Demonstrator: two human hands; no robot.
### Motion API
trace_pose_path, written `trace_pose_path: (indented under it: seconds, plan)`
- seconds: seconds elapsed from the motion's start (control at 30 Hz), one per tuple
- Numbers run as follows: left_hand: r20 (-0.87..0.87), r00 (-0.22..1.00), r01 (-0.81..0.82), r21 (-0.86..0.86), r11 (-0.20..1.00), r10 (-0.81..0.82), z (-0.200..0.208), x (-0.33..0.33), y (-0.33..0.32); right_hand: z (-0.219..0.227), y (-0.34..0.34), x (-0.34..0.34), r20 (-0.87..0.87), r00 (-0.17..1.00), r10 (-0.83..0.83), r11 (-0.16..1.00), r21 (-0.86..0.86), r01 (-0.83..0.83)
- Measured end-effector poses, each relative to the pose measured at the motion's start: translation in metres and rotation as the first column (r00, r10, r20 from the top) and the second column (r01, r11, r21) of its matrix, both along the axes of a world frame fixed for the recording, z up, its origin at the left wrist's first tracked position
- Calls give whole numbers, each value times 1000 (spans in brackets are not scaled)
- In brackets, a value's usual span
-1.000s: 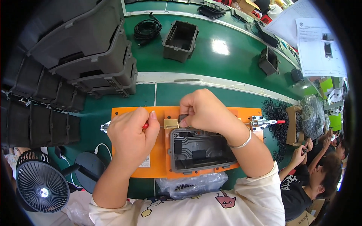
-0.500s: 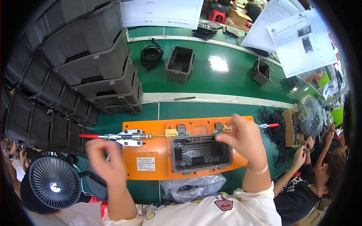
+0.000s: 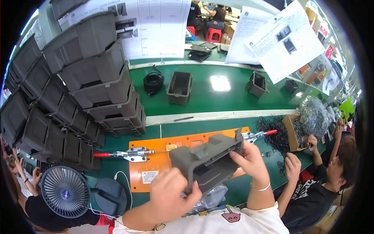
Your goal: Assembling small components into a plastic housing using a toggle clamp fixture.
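Note:
A dark grey plastic box (image 3: 182,159) is held up above the orange fixture plate (image 3: 136,177), tilted so its hollow side faces me. My left hand (image 3: 169,191) grips its near left end, thumb on the rim. At the far right end my right hand (image 3: 251,162) closes round the wall with the thumb over the edge. A toggle clamp (image 3: 136,153) with a red handle sits on the plate's left end, and another toggle clamp (image 3: 255,136) on the right end. The box hides much of the plate's middle. Under it, by my shirt, lies a clear plastic bag (image 3: 212,198).
Stacked grey boxes (image 3: 101,82) rise on the left, behind a desk fan (image 3: 64,191). Two more boxes and a coiled cable (image 3: 153,81) lie on the far bench. To the right are black loops (image 3: 269,132), a cardboard box (image 3: 290,134) and a co-worker (image 3: 321,195).
The grey box has been lifted off the orange plate and tilted. My left hand moved right from the clamp handle to the box; both hands now grip it. The view has shifted too.

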State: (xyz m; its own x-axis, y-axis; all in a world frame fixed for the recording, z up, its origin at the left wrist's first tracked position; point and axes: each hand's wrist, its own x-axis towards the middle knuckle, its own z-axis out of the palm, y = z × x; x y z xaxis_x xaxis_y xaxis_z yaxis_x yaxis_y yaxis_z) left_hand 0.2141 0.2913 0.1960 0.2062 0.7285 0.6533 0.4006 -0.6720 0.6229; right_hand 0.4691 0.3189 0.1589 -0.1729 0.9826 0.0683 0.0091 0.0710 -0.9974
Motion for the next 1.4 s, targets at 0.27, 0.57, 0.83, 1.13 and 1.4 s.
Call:
trace_pose_path:
  seconds: [0.27,0.57,0.83,1.13,1.4]
  plan:
    - [-38,999,-4,25,1000,5,2,3,-3,0,5,-5,-42,998,-51,997,50,53]
    - [55,996,-67,-96,993,72,-13,0,11,13,2,4,52,984,-170,966,206,156]
    - [155,986,111,-329,938,-63,-74,8,52,54,-8,-14,363,872,-329,830,552,84]
    - [450,893,177,-309,934,-20,-96,17,55,63,92,29,476,723,-501,822,522,226]
    - [-175,979,33,-356,934,-101,-85,22,60,-44,259,151,765,375,-524,679,109,726]
